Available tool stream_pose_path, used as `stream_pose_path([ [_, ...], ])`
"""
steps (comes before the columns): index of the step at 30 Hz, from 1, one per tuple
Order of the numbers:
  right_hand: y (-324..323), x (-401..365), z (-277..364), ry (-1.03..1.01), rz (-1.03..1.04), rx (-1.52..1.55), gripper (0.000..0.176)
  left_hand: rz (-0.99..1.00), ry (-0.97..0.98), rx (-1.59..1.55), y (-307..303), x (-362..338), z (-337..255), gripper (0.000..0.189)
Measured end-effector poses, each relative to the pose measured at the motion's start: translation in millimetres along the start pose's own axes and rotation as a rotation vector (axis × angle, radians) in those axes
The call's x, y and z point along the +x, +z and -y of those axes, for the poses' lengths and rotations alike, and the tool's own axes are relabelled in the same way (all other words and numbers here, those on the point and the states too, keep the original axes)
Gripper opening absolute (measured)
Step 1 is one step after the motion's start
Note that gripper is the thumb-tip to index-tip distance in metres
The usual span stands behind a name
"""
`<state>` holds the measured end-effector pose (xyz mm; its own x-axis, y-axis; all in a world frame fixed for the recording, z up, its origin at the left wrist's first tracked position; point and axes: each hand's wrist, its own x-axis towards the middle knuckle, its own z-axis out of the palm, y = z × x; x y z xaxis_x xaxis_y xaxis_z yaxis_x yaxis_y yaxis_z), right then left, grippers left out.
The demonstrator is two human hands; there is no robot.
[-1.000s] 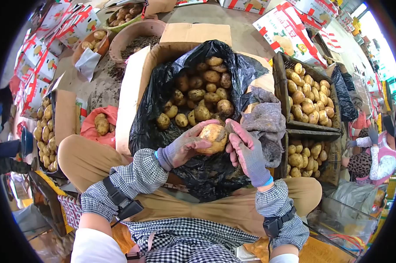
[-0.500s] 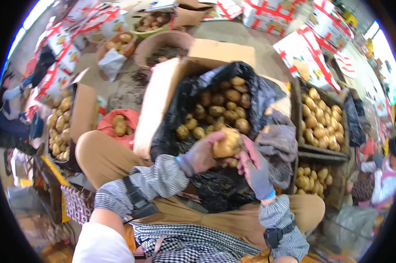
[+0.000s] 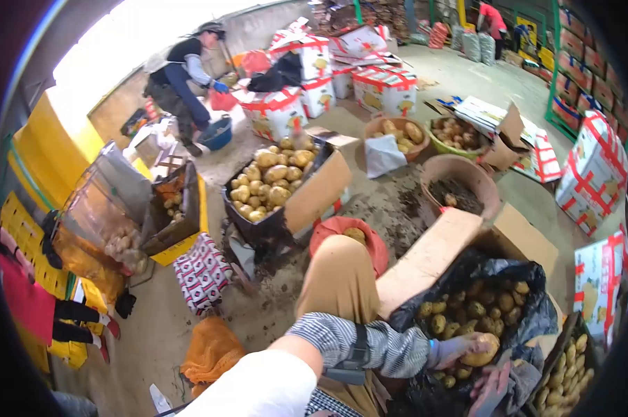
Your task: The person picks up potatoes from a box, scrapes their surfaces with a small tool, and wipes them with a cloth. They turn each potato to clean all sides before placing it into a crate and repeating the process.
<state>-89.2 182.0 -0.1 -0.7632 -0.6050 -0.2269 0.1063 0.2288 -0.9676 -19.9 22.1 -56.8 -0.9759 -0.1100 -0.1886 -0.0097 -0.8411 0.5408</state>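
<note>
My left hand (image 3: pixel 454 350), in a dusty glove, grips a large pale potato (image 3: pixel 482 351) above an open cardboard box (image 3: pixel 431 251). Just below the potato is my right hand (image 3: pixel 491 388), also gloved, its fingers stretched and apart with nothing in them. A black plastic bag (image 3: pixel 415 311) lines the box, and several soil-marked potatoes (image 3: pixel 477 309) lie inside it. Beside my right hand, a grey cloth (image 3: pixel 526 381) hangs over the near right side of the box.
A box of larger potatoes (image 3: pixel 265 177) stands left, near a red sack (image 3: pixel 374 242). Ahead are a tub of soil (image 3: pixel 432 174) and a bowl of potatoes (image 3: pixel 397 132). More potatoes (image 3: pixel 567 375) fill a crate at right. A co-worker (image 3: pixel 182 76) bends near taped cartons (image 3: pixel 276 115).
The view has swung left, bringing the co-worker and the left side of the room into sight. My right hand has come away from the potato; my left still holds it.
</note>
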Motion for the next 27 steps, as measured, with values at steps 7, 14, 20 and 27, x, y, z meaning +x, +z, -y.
stream_pose_path([
  [7, -1.0, -4.8, 13.2, -0.021, -0.034, 0.167, 0.046, 0.112, -0.065, 0.196, 20.0, -24.6, -28.4, 0.059],
  [14, 3.7, -4.3, 0.2, -0.051, 0.049, 0.229, 0.044, 0.01, -0.024, 0.449, 21.5, -18.5, -17.8, 0.075],
  [20, 6.9, -4.3, -11.7, -0.263, 0.023, 0.108, 0.044, 0.018, -0.06, 0.527, 18.3, -17.9, -15.8, 0.078],
  [27, 7.3, -13.6, -2.3, -0.278, 0.114, 0.152, 0.041, -0.019, 0.15, 0.715, 15.5, -16.3, -17.9, 0.08],
])
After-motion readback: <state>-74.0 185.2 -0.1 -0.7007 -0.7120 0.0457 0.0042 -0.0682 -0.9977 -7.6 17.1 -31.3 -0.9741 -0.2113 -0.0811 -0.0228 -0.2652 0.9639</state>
